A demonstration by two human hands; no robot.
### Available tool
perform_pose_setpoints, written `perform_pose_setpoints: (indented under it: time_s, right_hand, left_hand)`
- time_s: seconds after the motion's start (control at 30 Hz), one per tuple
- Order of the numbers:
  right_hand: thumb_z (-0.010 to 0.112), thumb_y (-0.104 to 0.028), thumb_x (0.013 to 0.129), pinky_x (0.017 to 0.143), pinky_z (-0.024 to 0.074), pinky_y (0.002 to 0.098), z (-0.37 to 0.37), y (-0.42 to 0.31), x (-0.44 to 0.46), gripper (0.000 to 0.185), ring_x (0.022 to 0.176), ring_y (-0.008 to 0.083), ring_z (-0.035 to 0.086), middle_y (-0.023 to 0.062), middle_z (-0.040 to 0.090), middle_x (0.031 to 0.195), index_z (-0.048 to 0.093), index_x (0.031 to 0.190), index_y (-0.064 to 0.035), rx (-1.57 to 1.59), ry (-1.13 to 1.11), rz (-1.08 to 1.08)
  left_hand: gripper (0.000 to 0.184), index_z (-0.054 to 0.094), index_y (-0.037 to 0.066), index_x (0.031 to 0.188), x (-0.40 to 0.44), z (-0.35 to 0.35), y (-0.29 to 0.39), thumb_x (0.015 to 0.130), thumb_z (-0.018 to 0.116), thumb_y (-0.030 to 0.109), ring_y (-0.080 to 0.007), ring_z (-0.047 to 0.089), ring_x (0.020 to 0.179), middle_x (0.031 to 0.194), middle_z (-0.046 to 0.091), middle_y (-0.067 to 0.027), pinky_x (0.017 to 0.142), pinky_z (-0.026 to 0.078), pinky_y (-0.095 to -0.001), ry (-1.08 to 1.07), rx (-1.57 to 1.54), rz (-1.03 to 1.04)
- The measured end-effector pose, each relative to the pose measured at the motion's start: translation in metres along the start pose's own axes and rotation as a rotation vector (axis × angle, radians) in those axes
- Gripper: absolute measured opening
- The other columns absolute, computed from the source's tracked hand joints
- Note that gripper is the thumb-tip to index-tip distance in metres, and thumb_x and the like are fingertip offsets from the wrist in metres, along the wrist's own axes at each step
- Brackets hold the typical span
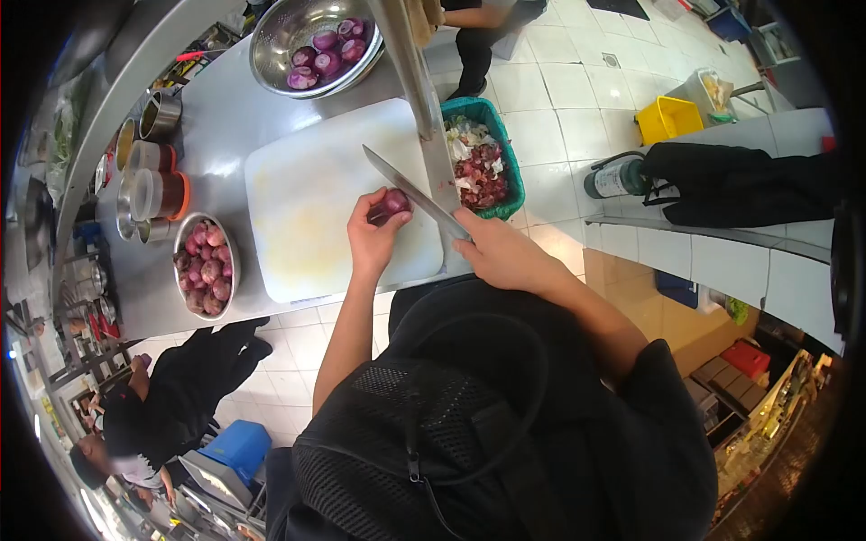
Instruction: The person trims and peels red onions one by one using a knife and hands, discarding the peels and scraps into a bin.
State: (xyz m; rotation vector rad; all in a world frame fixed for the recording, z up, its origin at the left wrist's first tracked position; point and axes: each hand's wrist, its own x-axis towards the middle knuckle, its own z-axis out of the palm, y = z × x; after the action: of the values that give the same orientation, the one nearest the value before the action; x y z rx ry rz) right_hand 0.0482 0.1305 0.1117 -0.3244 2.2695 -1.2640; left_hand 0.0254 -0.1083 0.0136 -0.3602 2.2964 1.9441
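In my left hand I hold a purple onion over the right part of a white cutting board. My right hand is closed round the handle of a kitchen knife. The blade slants up and left, and passes close beside the onion; I cannot tell whether it touches. At the board's left stands a bowl of unpeeled red onions. A steel colander beyond the board holds several peeled purple onions.
A green bin with onion skins stands beside the table's right edge, near the knife hand. A metal post rises by the board. Lidded containers and steel pots line the left side. Other people stand at the lower left and top.
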Motion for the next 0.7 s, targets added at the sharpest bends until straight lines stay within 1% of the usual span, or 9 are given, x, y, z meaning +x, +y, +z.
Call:
perform_pose_setpoints:
  time_s: [0.1, 0.27, 0.33, 0.47, 0.53, 0.57, 0.63, 0.67, 0.7]
  right_hand:
    - [0.057, -0.016, 0.099, 0.078, 0.0471, 0.0548, -0.004, -0.007, 0.002, 0.026, 0.090, 0.0508, 0.062, 0.0309, 0.065, 0.089, 0.048, 0.115, 0.0016, -0.035, -0.043, 0.025]
    - [0.055, -0.016, 0.098, 0.081, 0.0481, 0.0563, -0.017, -0.029, 0.005, 0.029, 0.093, 0.0516, 0.063, 0.0320, 0.066, 0.092, 0.047, 0.117, 0.0040, -0.043, -0.089, 0.054]
    - [0.053, -0.016, 0.099, 0.082, 0.0477, 0.0561, -0.027, -0.050, 0.007, 0.029, 0.094, 0.0521, 0.063, 0.0325, 0.066, 0.093, 0.047, 0.119, 0.0044, -0.043, -0.178, 0.228]
    - [0.052, -0.017, 0.099, 0.083, 0.0473, 0.0561, -0.038, -0.068, 0.010, 0.030, 0.097, 0.0521, 0.062, 0.0332, 0.065, 0.096, 0.047, 0.119, 0.0046, -0.017, -0.228, 0.268]
    - [0.052, -0.017, 0.098, 0.085, 0.0471, 0.0568, -0.045, -0.085, 0.014, 0.029, 0.097, 0.0527, 0.062, 0.0340, 0.065, 0.094, 0.047, 0.117, 0.0056, 0.067, -0.332, 0.497]
    - [0.052, -0.017, 0.098, 0.085, 0.0471, 0.0568, -0.040, -0.077, 0.017, 0.029, 0.097, 0.0527, 0.062, 0.0340, 0.065, 0.094, 0.047, 0.117, 0.0056, 0.069, -0.332, 0.499]
    - [0.050, -0.014, 0.098, 0.077, 0.0510, 0.0545, -0.018, -0.043, 0.028, 0.027, 0.081, 0.0492, 0.066, 0.0336, 0.064, 0.089, 0.046, 0.116, 0.0064, -0.034, -0.197, 0.165]
    - [0.050, -0.014, 0.098, 0.077, 0.0510, 0.0545, -0.004, -0.026, 0.036, 0.027, 0.081, 0.0492, 0.066, 0.0336, 0.064, 0.089, 0.046, 0.116, 0.0064, -0.037, -0.188, 0.159]
    - [0.050, -0.013, 0.098, 0.075, 0.0516, 0.0540, 0.014, -0.011, 0.048, 0.026, 0.077, 0.0484, 0.066, 0.0335, 0.064, 0.087, 0.047, 0.115, 0.0069, -0.094, -0.082, 0.051]
  left_hand:
    - [0.056, 0.061, -0.001, 0.127, 0.000, 0.000, 0.002, 0.076, 0.084, -0.001, -0.0205, 0.069, 0.104, 0.114, 0.071, -0.0127, 0.092, 0.054, -0.0331, -0.002, 0.013, -0.037]
    - [0.056, 0.062, -0.001, 0.126, 0.000, 0.003, -0.002, 0.075, 0.086, 0.001, -0.0219, 0.069, 0.102, 0.115, 0.070, -0.0113, 0.088, 0.055, -0.0335, 0.012, 0.058, 0.064]
    - [0.056, 0.063, -0.001, 0.125, 0.000, 0.004, -0.005, 0.074, 0.086, 0.001, -0.0220, 0.069, 0.102, 0.115, 0.069, -0.0110, 0.088, 0.055, -0.0340, 0.026, 0.049, 0.065]
    - [0.056, 0.064, 0.000, 0.123, -0.001, 0.007, -0.005, 0.072, 0.087, 0.000, -0.0225, 0.068, 0.103, 0.115, 0.068, -0.0109, 0.088, 0.055, -0.0353, 0.051, 0.007, 0.060]
    - [0.056, 0.065, 0.000, 0.122, -0.001, 0.006, -0.003, 0.072, 0.087, 0.000, -0.0223, 0.068, 0.102, 0.115, 0.068, -0.0110, 0.088, 0.056, -0.0351, 0.060, 0.042, 0.072]
    - [0.056, 0.065, 0.000, 0.122, -0.001, 0.006, -0.003, 0.071, 0.088, 0.000, -0.0222, 0.068, 0.102, 0.115, 0.068, -0.0110, 0.088, 0.056, -0.0349, 0.060, 0.078, 0.087]
    - [0.055, 0.065, 0.000, 0.121, -0.002, 0.006, -0.008, 0.071, 0.087, 0.000, -0.0225, 0.069, 0.101, 0.115, 0.068, -0.0111, 0.087, 0.056, -0.0348, 0.061, 0.102, 0.112]
    - [0.055, 0.065, -0.001, 0.121, 0.000, 0.006, -0.009, 0.071, 0.087, 0.000, -0.0228, 0.069, 0.100, 0.114, 0.068, -0.0113, 0.087, 0.056, -0.0347, 0.064, 0.127, 0.144]
    - [0.055, 0.065, -0.001, 0.121, 0.002, 0.005, -0.006, 0.071, 0.087, 0.000, -0.0228, 0.069, 0.100, 0.114, 0.068, -0.0113, 0.087, 0.056, -0.0347, 0.063, 0.127, 0.160]
